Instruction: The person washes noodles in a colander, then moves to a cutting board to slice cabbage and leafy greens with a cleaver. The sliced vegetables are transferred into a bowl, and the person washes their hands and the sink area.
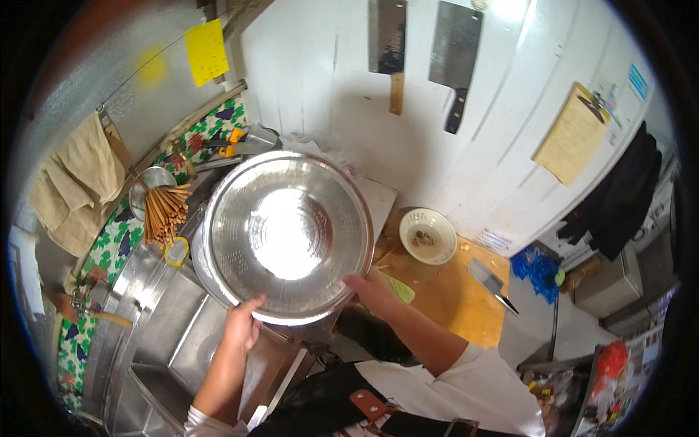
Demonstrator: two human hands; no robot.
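Note:
Between my hands is a large, shiny metal colander (291,237), with bands of small holes in its wall and bright glare on its bottom. My left hand (244,324) grips the near left rim, thumb on top and fingers curled beneath. At the near right rim, my right hand (370,293) is closed with its thumb over the edge; its other fingers are hidden. Under the colander's left side, the edge of another metal vessel (206,271) shows. I cannot tell whether the two touch.
A steel sink (182,342) lies at lower left, near bundled chopsticks (166,211). On the wooden board (466,306) at right are a patterned bowl (428,237) and a knife (489,280). Two cleavers (453,51) hang on the white wall.

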